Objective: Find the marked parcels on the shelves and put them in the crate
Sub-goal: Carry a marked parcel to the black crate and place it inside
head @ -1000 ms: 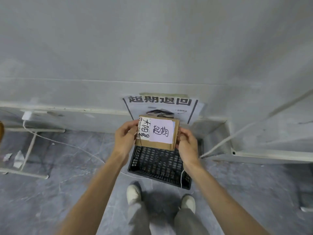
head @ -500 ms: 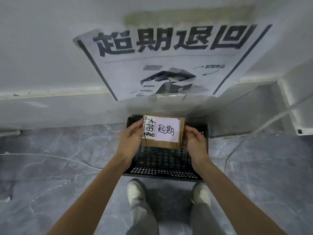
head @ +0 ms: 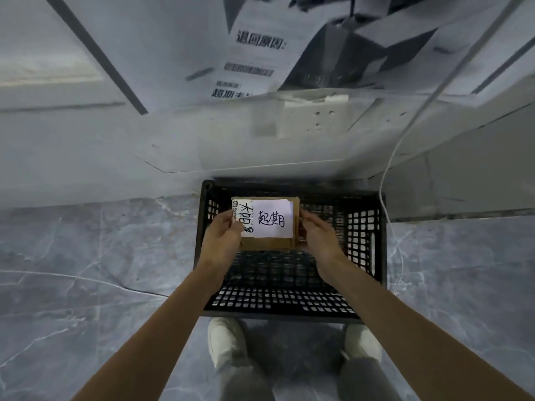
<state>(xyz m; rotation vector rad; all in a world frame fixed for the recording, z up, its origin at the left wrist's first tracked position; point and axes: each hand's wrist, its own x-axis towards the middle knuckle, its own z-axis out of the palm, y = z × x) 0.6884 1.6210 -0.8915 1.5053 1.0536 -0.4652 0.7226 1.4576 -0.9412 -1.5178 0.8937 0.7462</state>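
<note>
A small brown cardboard parcel (head: 267,244) with a white handwritten label hangs inside the far half of the black plastic crate (head: 364,235), which stands on the floor against the wall. My left hand (head: 224,237) grips the parcel's left edge. My right hand (head: 317,235) holds its right edge. The parcel is below the crate's rim; whether it touches the bottom is hidden. The rest of the crate looks bare.
A large printed poster (head: 260,50) hangs on the grey wall above the crate. A white cable (head: 389,166) runs down the wall to the crate's right side. My two feet in white shoes (head: 225,342) stand just in front of the crate on grey marble floor.
I have bent lower and closer to the wall. Both hands have brought the parcel down from above the crate's rim into the crate.
</note>
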